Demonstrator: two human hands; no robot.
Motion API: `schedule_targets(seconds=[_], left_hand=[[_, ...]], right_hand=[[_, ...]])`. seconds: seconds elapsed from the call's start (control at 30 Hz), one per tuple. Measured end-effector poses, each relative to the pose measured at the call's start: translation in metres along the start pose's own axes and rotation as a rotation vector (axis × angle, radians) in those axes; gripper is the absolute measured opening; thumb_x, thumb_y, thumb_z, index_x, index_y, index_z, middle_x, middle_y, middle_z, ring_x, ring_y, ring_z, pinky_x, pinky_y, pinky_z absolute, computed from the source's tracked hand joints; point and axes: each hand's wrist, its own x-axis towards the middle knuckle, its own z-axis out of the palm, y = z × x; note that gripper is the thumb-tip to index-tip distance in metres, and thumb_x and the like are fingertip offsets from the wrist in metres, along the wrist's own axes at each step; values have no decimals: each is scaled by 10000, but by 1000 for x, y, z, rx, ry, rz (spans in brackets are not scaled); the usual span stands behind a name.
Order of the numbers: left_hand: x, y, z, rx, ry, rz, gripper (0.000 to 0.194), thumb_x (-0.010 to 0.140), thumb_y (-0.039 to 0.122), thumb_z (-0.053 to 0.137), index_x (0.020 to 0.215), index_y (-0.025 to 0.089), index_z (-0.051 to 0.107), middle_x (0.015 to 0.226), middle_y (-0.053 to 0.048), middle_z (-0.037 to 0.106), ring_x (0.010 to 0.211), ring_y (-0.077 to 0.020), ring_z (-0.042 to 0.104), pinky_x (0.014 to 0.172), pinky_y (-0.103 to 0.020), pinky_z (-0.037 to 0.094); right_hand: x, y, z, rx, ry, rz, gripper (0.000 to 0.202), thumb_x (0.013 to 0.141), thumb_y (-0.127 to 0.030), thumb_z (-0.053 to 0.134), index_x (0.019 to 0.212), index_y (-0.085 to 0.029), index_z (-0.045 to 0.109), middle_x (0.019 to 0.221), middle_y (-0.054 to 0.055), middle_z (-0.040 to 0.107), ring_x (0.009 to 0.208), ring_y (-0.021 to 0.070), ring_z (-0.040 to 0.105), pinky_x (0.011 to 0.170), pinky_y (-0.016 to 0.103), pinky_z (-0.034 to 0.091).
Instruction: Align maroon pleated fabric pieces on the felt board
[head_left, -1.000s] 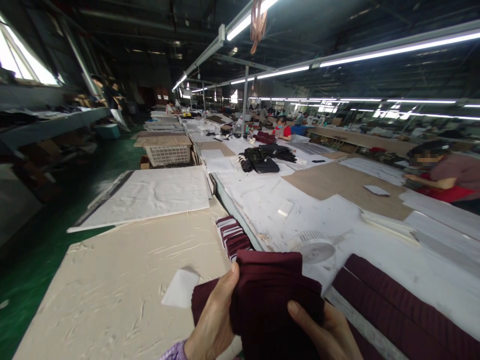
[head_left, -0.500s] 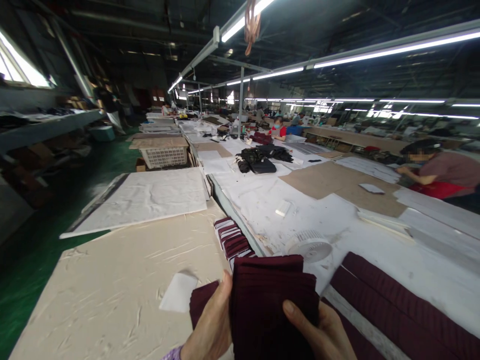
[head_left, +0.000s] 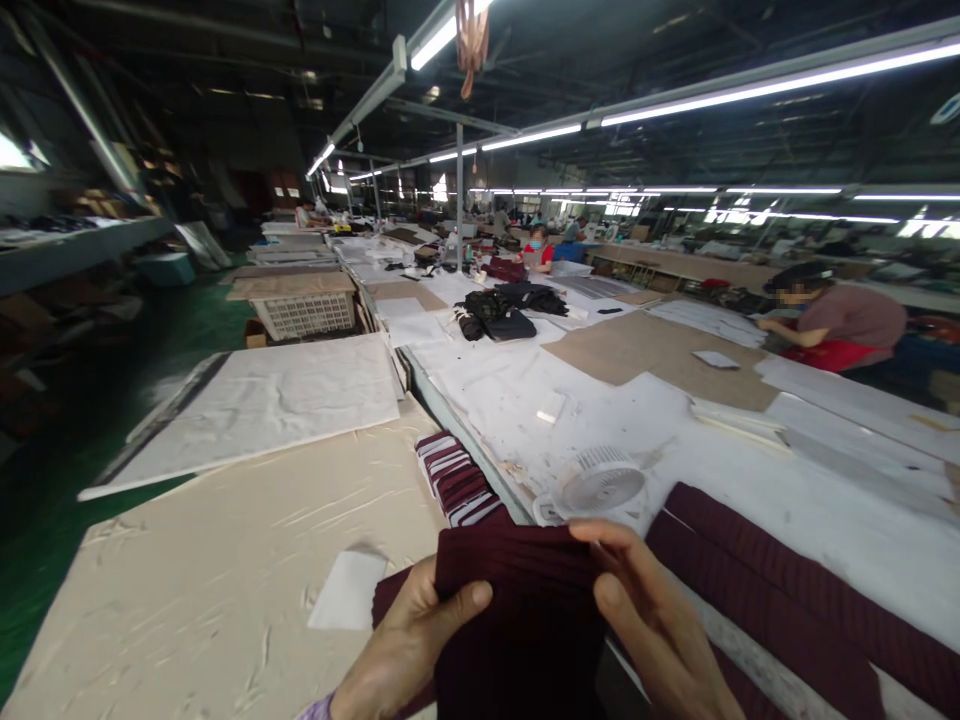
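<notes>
Maroon fabric stack (head_left: 517, 610) sits gripped between both hands (head_left: 525, 640).

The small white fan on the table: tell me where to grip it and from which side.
Grip the small white fan by its round rim, coming from above. It lies flat with the grille facing up, so the rim is the exposed edge. It lies just beyond the maroon fabric stack, which both the left hand and right hand now hold.
</notes>
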Motion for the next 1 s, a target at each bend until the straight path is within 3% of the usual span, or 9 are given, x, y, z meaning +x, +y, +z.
schedule_targets(seconds=[0.07, 0.17, 0.27, 0.4, 0.67, 1.0], left_hand=[[-1, 8, -6, 122, -100, -1, 316, 817, 302, 649, 1124, 230, 677, 1051, -41, 725, 937, -196, 658, 878, -304, 488], [-1, 20, -11, 291, -204, -26, 325, 840, 327, 618, 1150, 240, 666, 1059, -31, 722, 966, -194, 648, 903, -299, 472], [0, 29, -13, 358, -260, -26, 326, 850, 351, 599, 1152, 248, 665, 1028, -23, 730, 934, -182, 655, 865, -279, 486], [2, 35, -16, 397, -274, -17, 318, 852, 361, 593, 1132, 235, 677, 988, -30, 736, 901, -175, 660, 818, -261, 501], [3, 42, -19, 473, -258, -8, 327, 850, 381, 577, 1062, 160, 693, 981, -77, 725, 916, -218, 651, 831, -310, 506], [4, 47, -17, 480, -296, 26, 309, 861, 358, 557, 1075, 185, 698, 1067, -91, 710, 1009, -231, 636, 885, -325, 495]], right_hand=[[6, -12, -6, -98, -72, 4, 323, 861, -511, 554, 1054, -255, 600, 973, 42, 647, 896, 189, 605, 765, 276, 479], [18, -26, -11, -286, -271, 36, 295, 863, -489, 556, 881, -205, 635, 785, 26, 618, 713, 152, 557, 604, 245, 422], [27, -32, -11, -350, -394, 92, 327, 848, -490, 572, 757, -179, 614, 646, -10, 525, 589, 109, 446, 494, 213, 317], [33, -31, -8, -309, -501, 151, 388, 858, -511, 543, 691, -161, 563, 615, -24, 449, 557, 91, 372, 479, 218, 256], [37, -24, -3, -252, -565, 232, 390, 847, -479, 533, 628, -157, 504, 585, -36, 388, 554, 91, 332, 510, 238, 238], [31, -32, 4, -264, -570, 248, 411, 828, -494, 529, 580, -176, 451, 562, -47, 328, 532, 86, 272, 486, 245, 186]])
